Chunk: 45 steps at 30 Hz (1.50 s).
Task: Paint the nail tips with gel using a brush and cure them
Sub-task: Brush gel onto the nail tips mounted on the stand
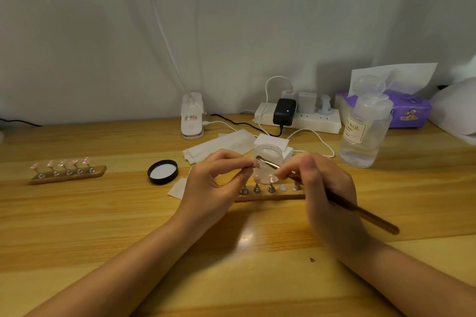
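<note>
A small pink nail tip (255,163) sits pinched between the thumb and fingers of the left hand (213,185), held up above the near wooden holder (270,197). The brush (327,194) is gripped in the curled fingers of the right hand (327,195), its tip touching the nail tip. Three pegs on that holder carry pink tips; two spots at its right end are bare. Just behind stands an open clear jar (269,159), its black lid (162,172) lying to the left. Far left, a second holder (68,175) bears five pink tips. To the right stands a clear pump bottle (365,134); at the far edge, a white power strip (298,118).
</note>
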Tool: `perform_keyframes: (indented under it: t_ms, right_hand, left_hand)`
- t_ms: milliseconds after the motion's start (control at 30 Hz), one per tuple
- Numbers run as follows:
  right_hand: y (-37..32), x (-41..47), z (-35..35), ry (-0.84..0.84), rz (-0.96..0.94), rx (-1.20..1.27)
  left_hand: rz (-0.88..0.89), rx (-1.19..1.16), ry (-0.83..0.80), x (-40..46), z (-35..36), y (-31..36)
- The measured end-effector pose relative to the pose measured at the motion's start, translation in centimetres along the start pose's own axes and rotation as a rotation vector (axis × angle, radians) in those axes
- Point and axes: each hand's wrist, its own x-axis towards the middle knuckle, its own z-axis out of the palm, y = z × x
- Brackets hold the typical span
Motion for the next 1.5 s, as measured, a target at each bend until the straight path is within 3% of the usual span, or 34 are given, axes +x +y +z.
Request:
perform_keyframes:
  t_ms: [300, 800, 1000, 1500]
  right_hand:
    - [0.4, -0.2, -0.3, 0.056, 0.153, 0.093]
    - [1.3, -0.1, 0.4, -0.032, -0.214, -0.152]
    - [1.3, -0.4, 0.2, -0.002, -0.198, -0.051]
    - [1.2, -0.1, 0.5, -0.023, -0.095, -0.095]
  left_hand:
    - [-0.047, -0.079, 0.034, 0.1, -0.2, 0.2]
    - [-0.074, -0.089, 0.06, 0.1, -0.2, 0.3]
    - [-0.096, -0.067, 0.053, 0.2, -0.1, 0.2]
    - [-0.108, -0.056, 0.06, 0.2, -0.2, 0.1]
